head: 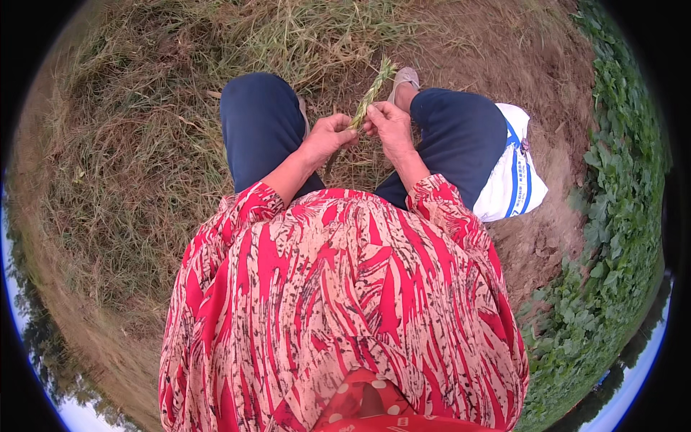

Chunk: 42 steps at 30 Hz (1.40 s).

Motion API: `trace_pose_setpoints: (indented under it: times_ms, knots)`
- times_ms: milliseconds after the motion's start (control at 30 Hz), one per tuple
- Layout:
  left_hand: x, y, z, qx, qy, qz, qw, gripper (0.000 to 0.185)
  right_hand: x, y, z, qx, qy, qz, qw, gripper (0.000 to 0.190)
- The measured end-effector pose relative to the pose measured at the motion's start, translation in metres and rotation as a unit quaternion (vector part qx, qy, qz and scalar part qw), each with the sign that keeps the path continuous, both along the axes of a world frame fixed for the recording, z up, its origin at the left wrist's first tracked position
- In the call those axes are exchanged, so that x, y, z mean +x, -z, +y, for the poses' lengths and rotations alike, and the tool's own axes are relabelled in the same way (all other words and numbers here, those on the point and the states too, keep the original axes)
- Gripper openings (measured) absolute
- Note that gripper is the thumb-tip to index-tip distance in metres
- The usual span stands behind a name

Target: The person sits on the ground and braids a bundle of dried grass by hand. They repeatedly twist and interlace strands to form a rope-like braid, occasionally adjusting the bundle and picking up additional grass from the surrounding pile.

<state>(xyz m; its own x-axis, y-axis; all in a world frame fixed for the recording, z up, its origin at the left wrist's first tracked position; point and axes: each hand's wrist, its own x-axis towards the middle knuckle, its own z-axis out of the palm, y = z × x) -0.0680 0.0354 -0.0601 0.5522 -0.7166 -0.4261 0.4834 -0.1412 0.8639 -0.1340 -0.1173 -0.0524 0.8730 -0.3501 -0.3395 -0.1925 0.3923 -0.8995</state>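
Observation:
A green plait of grass or plant stems [372, 94] rises from between my two hands, its loose tip pointing away from me, near my shoe. My left hand [330, 135] pinches its lower end between thumb and fingers. My right hand [390, 125] grips it just beside and slightly above, with thumb and forefinger on the stems. Both hands are between my bent knees, above the grassy ground. The fingers hide the plait's lowest part.
Cut, drying grass [146, 162] covers the ground at left and ahead. A white woven sack with blue stripes and writing [518, 183] lies beside my right knee. Farther right are bare soil [556, 162] and a row of leafy green plants [610, 227]. My shoe [406, 78] rests ahead.

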Motion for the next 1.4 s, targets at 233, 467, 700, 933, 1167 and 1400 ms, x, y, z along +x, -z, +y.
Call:
trace_pose_setpoints:
  times_ms: [233, 467, 700, 933, 1167, 1400]
  knots:
    - [0.001, 0.002, -0.001, -0.045, -0.04, 0.053, 0.997, 0.011, -0.002, 0.006, 0.001, 0.013, -0.02, -0.006, 1.0, 0.011]
    - [0.001, 0.001, 0.002, -0.068, -0.071, 0.083, 0.992, 0.01, -0.002, -0.003, 0.002, -0.015, -0.067, 0.023, 0.997, 0.007]
    - [0.001, 0.001, 0.001, -0.073, -0.074, 0.096, 0.99, 0.011, -0.003, -0.004, 0.006, -0.387, -0.105, -0.017, 0.916, 0.009]
    - [0.003, 0.005, 0.002, -0.081, -0.056, 0.081, 0.992, 0.009, -0.003, -0.003, 0.007, -0.449, -0.111, -0.063, 0.884, 0.012]
    - [0.0, 0.002, 0.001, -0.018, -0.049, 0.031, 0.998, 0.009, -0.004, -0.006, 0.011, -0.566, -0.11, -0.041, 0.816, 0.016]
    - [0.002, 0.008, -0.002, -0.043, -0.05, 0.054, 0.996, 0.009, 0.0, 0.001, 0.014, -0.558, -0.057, 0.038, 0.827, 0.019]
